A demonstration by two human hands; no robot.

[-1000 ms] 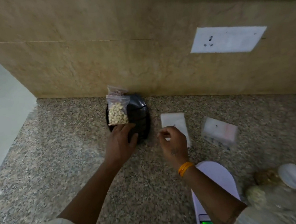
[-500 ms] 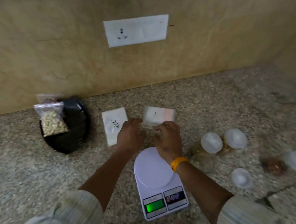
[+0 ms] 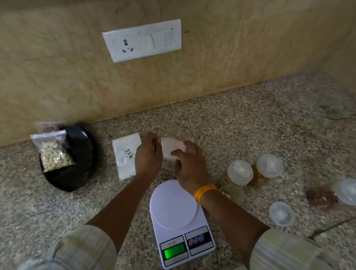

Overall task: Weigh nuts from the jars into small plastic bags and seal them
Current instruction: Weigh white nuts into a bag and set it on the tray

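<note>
My left hand [image 3: 147, 157] and my right hand [image 3: 188, 166] both hold a pack of small empty plastic bags [image 3: 171, 149] just above the counter, behind the white digital scale [image 3: 176, 213]. The scale's round platform carries nothing and its display glows green. A sealed bag of cashews [image 3: 54, 154] leans on a black plate [image 3: 81, 159] at the left, with a second sealed bag [image 3: 48, 126] behind it. Lidded nut jars [image 3: 240, 172] [image 3: 269, 166] stand right of the scale.
A flat white packet marked 4x6 [image 3: 126, 155] lies left of my hands. An open jar [image 3: 233, 195] sits by my right wrist, a loose lid [image 3: 281, 213] and a lying jar of brown nuts [image 3: 339, 193] further right. A wall socket [image 3: 143, 40] is above.
My left hand left the cashew bag on the black plate and moved right. Both hands reached the pack of bags and lifted it off the counter. The view swung right.
</note>
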